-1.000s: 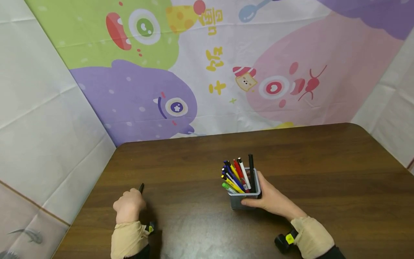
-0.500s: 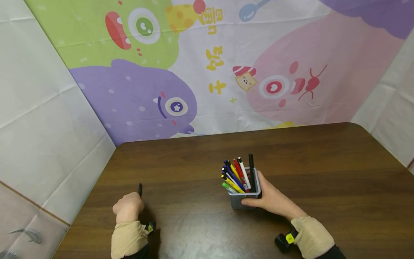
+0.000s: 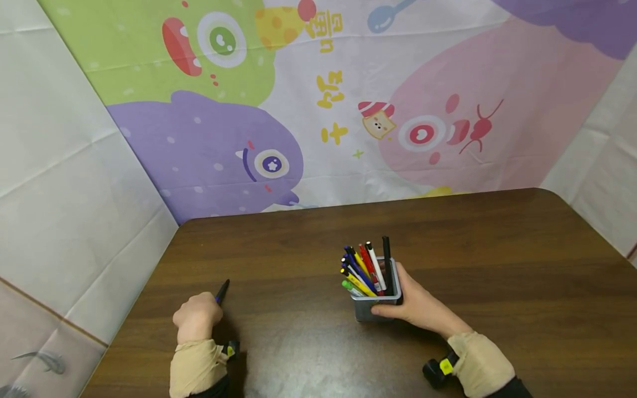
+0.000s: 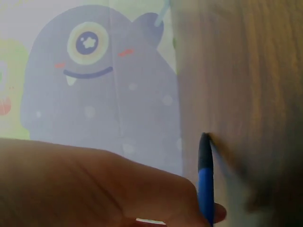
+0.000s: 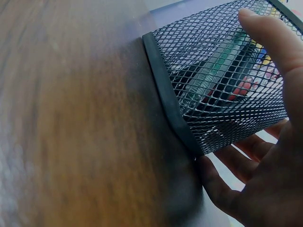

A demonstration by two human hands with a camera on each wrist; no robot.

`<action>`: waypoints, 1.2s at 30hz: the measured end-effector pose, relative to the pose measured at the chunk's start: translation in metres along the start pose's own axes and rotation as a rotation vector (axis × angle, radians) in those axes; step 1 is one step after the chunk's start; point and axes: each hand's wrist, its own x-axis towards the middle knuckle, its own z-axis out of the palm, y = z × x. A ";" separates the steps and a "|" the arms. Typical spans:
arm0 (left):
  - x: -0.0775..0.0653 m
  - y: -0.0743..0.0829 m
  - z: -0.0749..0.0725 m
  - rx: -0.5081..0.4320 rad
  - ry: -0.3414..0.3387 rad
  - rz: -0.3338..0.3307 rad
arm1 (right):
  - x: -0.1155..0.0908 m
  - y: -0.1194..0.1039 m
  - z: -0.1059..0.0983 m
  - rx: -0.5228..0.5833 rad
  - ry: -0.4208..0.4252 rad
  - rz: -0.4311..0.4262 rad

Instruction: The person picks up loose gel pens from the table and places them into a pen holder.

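Observation:
At the left of the table, my left hand [image 3: 198,316] pinches a blue pen with a black end [image 3: 223,291]. In the left wrist view the pen [image 4: 206,189] stands almost upright in the picture, its black end beyond the fingers; the rest is hidden by the hand. My right hand [image 3: 423,309] grips a black mesh pen holder [image 3: 365,312] from its right side, thumb across the front. Several pens and markers [image 3: 365,271] lean inside it, mostly leftward. The right wrist view shows the holder's mesh wall [image 5: 208,80] and its solid base rim close to the tabletop.
The brown wooden table [image 3: 298,237] reaches back to a printed cloth [image 3: 338,177] with cartoon monsters. Pale cloth walls [image 3: 74,138] stand at the left and right sides. A small dark wrist camera [image 3: 438,373] sits by the right sleeve.
The pen in my left hand has swung, first more upright, then leaning to the right with more of its length and some blue showing. My right hand and the pen holder stay still.

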 end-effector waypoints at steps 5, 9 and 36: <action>-0.004 0.005 -0.003 -0.063 0.122 0.009 | 0.000 0.000 0.000 0.000 0.001 0.003; -0.010 0.011 -0.003 -0.107 0.315 0.057 | 0.000 0.000 0.000 -0.006 0.007 0.006; -0.046 0.082 -0.020 -0.429 0.970 0.481 | -0.001 -0.002 0.000 0.003 0.000 0.023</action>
